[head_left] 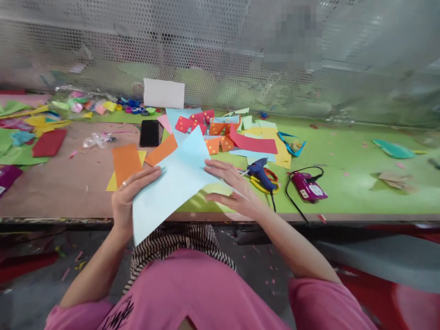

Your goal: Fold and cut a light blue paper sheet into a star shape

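A sheet of light blue paper, bent across its upper right part, is held in the air above the table's front edge. My left hand grips its left edge, with the thumb hidden behind the sheet and a ring on one finger. At the right side, my right hand has the paper's edge between its fingers and thumb. Orange paper pieces lie just beyond my left hand. Close to my right hand is a blue glue gun, resting over scissors with red and yellow handles.
Cut red, orange dotted and yellow papers pile up behind the sheet. A black phone lies left of them. To the right sits a purple box with a black cable. Perforated metal sheeting stands along the table's back.
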`<state>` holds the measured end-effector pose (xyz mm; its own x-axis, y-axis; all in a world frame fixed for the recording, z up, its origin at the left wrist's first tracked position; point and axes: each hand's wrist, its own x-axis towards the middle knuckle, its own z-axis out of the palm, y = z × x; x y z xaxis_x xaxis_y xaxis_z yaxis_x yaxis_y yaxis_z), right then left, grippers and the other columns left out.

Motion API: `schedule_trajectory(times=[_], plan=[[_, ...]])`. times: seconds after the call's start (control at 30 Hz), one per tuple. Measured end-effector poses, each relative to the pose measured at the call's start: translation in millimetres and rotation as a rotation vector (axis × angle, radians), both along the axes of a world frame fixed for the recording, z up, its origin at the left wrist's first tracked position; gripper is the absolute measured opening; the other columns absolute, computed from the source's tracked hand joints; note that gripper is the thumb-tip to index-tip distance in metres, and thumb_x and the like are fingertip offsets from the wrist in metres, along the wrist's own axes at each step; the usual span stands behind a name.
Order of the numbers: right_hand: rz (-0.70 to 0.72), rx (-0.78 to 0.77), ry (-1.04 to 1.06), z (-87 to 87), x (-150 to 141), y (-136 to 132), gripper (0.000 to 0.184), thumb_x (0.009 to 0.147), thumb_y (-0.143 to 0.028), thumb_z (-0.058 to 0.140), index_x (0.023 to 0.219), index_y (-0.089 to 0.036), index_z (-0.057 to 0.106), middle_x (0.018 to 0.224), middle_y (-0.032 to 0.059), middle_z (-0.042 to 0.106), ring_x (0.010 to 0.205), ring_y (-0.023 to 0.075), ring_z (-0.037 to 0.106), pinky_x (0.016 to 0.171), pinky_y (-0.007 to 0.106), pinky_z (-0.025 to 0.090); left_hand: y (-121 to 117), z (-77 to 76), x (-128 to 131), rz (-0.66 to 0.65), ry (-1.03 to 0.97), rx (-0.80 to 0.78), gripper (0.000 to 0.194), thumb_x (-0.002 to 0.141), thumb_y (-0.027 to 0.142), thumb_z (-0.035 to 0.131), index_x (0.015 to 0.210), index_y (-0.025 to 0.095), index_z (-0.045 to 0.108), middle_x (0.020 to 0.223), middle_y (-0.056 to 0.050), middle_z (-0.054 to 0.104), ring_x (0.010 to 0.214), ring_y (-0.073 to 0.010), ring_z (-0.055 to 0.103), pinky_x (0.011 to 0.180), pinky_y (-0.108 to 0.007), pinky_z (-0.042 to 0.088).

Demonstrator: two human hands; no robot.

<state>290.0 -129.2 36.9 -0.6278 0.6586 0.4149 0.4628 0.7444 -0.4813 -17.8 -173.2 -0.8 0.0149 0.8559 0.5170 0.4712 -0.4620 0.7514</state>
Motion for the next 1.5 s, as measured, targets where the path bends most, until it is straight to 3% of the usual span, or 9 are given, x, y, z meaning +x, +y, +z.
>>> schedule_trajectory(times=[0.07,0.17,0.37,0.53,0.67,0.8,1.0,1.13,1.5], plan=[[-0.07,0.031,0.018,-21.8,0.3,3.4,0.039,0.097,-0.031,0.065,0.136,-0.031,0.065,0.148,0.0078,0.063,0.136,0.0272,0.057,0.118,0.054,0.04,2.4,-9.7,1.2,-0.087,0.131,-0.014,0.038,0.095,0.024,0.063,0.131,0.03,0.073,0.137,-0.006,0.072,0.119,-0.0272,0.069,0.098,-0.043,0.059],[-0.077,0.002,-0.122,-42.0,11.4,15.7,0.038,0.093,-0.013,0.06,0.123,-0.032,0.071,0.141,0.0046,0.068,0.127,0.0262,0.061,0.111,0.055,0.043,3.3,-23.0,-7.3,-0.144,0.407,-0.016,0.036,0.095,0.025,0.061,0.129,0.029,0.074,0.136,-0.008,0.072,0.107,-0.0278,0.07,0.093,-0.045,0.057],[-0.068,-0.074,-0.406,-49.6,28.9,15.2,0.038,0.092,-0.012,0.061,0.124,-0.029,0.073,0.136,0.0069,0.071,0.126,0.0288,0.061,0.108,0.053,0.042,-3.5,-31.8,-31.0,-0.212,0.553,0.093,0.021,0.1,0.028,0.059,0.109,0.027,0.077,0.112,-0.006,0.078,0.099,-0.0237,0.072,0.092,-0.041,0.054],[-0.05,-0.173,-0.399,-56.4,32.9,6.5,0.047,0.088,-0.011,0.062,0.13,-0.029,0.07,0.14,0.0074,0.069,0.128,0.0289,0.061,0.108,0.053,0.041,1.6,-32.1,-26.4,-0.276,0.55,0.061,0.025,0.102,0.029,0.052,0.107,0.026,0.077,0.109,-0.005,0.081,0.099,-0.0231,0.074,0.093,-0.039,0.054],[-0.161,-0.223,-0.26,-60.8,25.5,10.5,0.019,0.099,-0.027,0.058,0.11,-0.027,0.073,0.124,0.0068,0.075,0.117,0.0273,0.065,0.103,0.047,0.045,6.5,-29.4,-18.5,-0.132,0.525,-0.148,0.03,0.098,0.04,0.053,0.083,0.024,0.073,0.085,-0.005,0.078,0.082,-0.0242,0.07,0.079,-0.037,0.053],[-0.404,-0.31,-0.203,-58.7,10.2,15.9,0.038,0.101,-0.053,0.053,0.078,-0.024,0.059,0.089,0.0072,0.07,0.085,0.0236,0.064,0.081,0.037,0.048,9.3,-22.3,-12.1,0.025,0.454,-0.406,0.035,0.093,0.049,0.058,0.069,0.024,0.057,0.065,-0.001,0.061,0.063,-0.0193,0.056,0.06,-0.031,0.04],[-0.509,-0.338,-0.196,-59.8,1.1,22.4,0.049,0.099,-0.061,0.049,0.067,-0.026,0.037,0.073,0.0028,0.054,0.071,0.0192,0.052,0.07,0.033,0.041,19.9,-28.2,-8.5,0.123,0.454,-0.365,0.031,0.091,0.048,0.056,0.074,0.023,0.061,0.089,-0.007,0.069,0.082,-0.0242,0.06,0.076,-0.036,0.048],[-0.534,-0.328,-0.206,-62.5,-0.7,28.3,0.056,0.098,-0.064,0.051,0.063,-0.026,0.029,0.066,-0.0001,0.044,0.066,0.0171,0.044,0.067,0.032,0.038,29.2,-35.4,-11.9,0.16,0.449,-0.347,0.029,0.089,0.048,0.058,0.076,0.023,0.064,0.09,-0.007,0.069,0.088,-0.0266,0.062,0.088,-0.042,0.051],[-0.579,-0.277,-0.255,-64.8,-8.5,37.3,0.05,0.097,-0.048,0.061,0.065,-0.027,0.028,0.073,0.0037,0.051,0.08,0.0238,0.054,0.077,0.037,0.042,50.5,-36.5,-13.3,0.166,0.442,-0.332,0.025,0.084,0.043,0.065,0.066,0.025,0.061,0.08,-0.008,0.064,0.092,-0.0313,0.064,0.097,-0.052,0.051]])
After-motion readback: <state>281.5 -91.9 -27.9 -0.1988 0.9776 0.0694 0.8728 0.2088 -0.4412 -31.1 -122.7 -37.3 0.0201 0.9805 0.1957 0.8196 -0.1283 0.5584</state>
